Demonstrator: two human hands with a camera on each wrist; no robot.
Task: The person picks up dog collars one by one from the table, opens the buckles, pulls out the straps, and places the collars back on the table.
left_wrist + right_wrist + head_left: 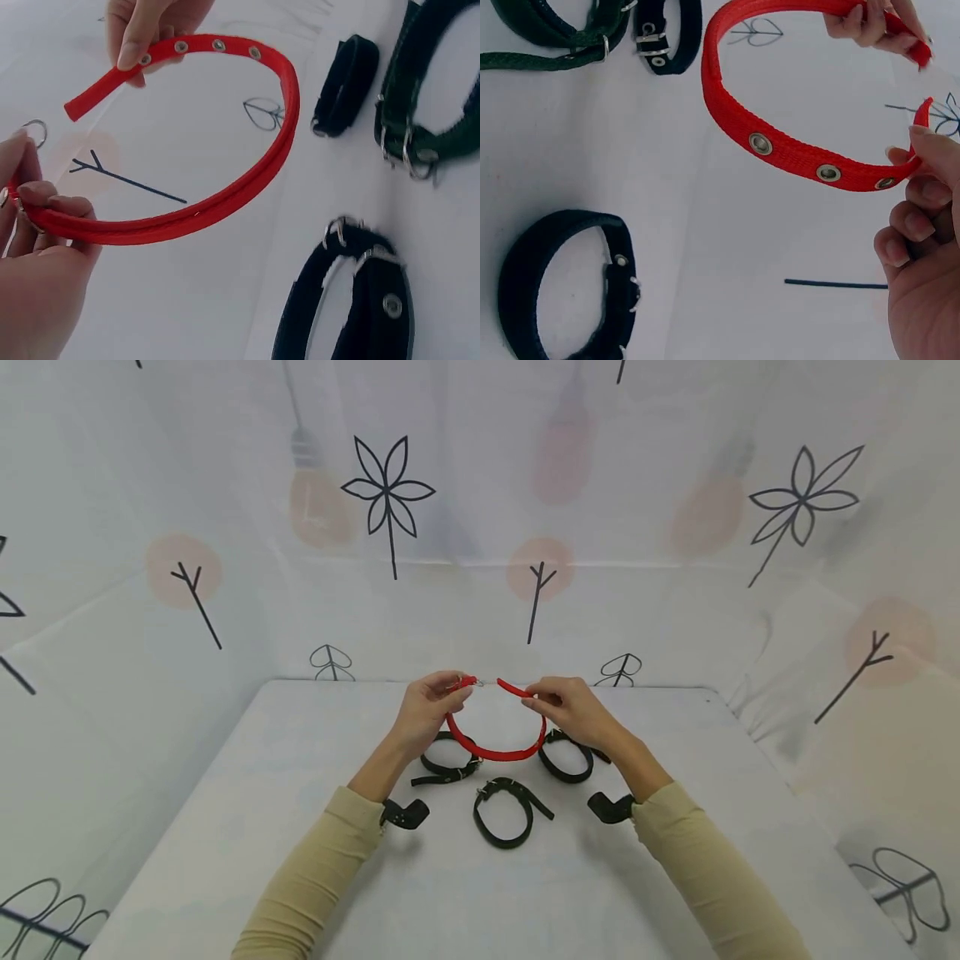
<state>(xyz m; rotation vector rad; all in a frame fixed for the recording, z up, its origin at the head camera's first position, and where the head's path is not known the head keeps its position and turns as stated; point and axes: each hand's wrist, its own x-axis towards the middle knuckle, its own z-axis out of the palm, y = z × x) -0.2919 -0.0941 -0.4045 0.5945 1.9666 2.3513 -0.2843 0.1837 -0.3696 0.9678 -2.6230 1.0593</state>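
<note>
A red pet collar point(504, 755) is held up over the table, curved into an unfastened loop. My left hand point(429, 714) pinches its buckle end, where a metal ring shows. The plain tail end is pinched between thumb and fingers of my right hand point(576, 710). Metal eyelets line that half of the red strap in the right wrist view, where the right hand point(930, 217) shows large. A gap separates the two ends. Below and beyond the hands lie three dark collars: one at left point(442, 777), one in front point(504, 843), one at right point(566, 775).
The dark collars lie buckled into loops on the white table point(480, 902). Behind the table's back edge hangs a white cloth wall point(465, 618) printed with flowers and bulbs. Each wrist carries a black camera strap, such as the left one point(406, 814).
</note>
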